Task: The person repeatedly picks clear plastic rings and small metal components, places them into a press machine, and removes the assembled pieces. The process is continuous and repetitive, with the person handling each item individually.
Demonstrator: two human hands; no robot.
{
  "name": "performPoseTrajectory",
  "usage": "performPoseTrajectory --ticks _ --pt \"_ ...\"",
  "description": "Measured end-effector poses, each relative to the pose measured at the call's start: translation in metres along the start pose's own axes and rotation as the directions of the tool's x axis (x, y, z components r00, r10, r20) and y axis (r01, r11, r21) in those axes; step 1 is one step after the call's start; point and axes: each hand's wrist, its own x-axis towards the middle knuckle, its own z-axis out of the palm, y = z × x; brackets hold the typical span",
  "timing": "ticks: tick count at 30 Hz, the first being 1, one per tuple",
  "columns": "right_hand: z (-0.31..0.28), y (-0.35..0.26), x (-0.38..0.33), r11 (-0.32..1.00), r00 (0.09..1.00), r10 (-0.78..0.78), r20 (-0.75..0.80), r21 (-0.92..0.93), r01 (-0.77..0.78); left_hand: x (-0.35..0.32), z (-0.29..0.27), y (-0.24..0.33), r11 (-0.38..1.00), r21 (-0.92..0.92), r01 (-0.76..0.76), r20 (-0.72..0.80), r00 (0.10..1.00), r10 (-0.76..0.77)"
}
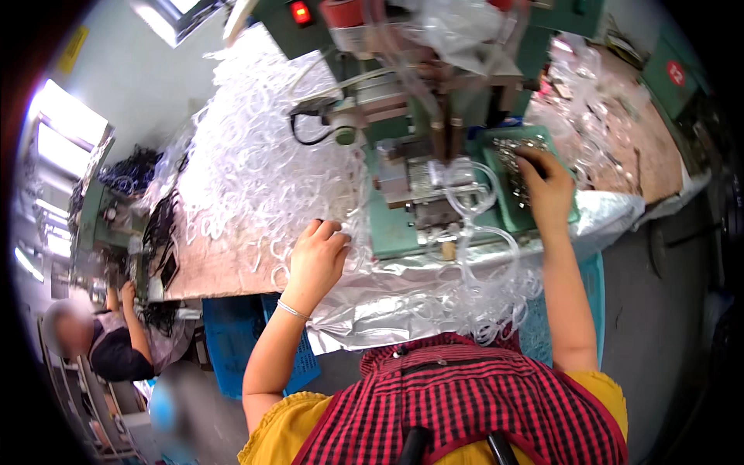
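My left hand [318,257] rests at the near edge of a heap of clear plastic loops [271,147]. Its fingers are curled in, and what they hold, if anything, is hidden. My right hand [547,186] reaches into a green tray [508,209] of small shiny metal parts [518,174]. The fingertips are bent down among the parts, so their grip cannot be made out. Between my hands stands a green bench machine [395,232] with a metal fixture [446,194] under its head. Clear loops [473,198] lie at the fixture and hang over the front edge.
Silvery foil [364,310] covers the table's front edge. Blue crates [232,341] stand below. More clear plastic pieces [581,116] lie on the right of the table. At the far left, a co-worker [124,341] sits at another machine. A dark phone-like object [168,267] lies on the table's left.
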Motion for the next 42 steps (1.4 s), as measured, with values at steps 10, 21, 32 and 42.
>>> performPoseTrajectory --ticks 10,21,32,42 --pt "-0.042 -0.062 -0.017 0.992 0.968 -0.073 0.238 0.118 0.046 0.022 -0.036 -0.021 0.601 -0.798 -0.040 -0.475 0.656 -0.587" --pt "0.033 -0.082 0.011 0.857 0.931 -0.019 0.366 0.485 -0.173 0.027 0.002 0.028 0.050 -0.989 -0.138 -0.142 0.815 -0.563" --pt "0.028 -0.120 -0.015 0.862 0.960 -0.070 0.273 0.500 -0.079 0.088 -0.092 0.106 0.574 -0.641 -0.510 -0.694 0.704 -0.150" --pt "-0.041 0.015 -0.031 0.721 0.960 -0.275 0.057 -0.648 0.245 0.065 -0.045 0.147 -0.233 -0.801 0.552 0.532 0.834 0.146"
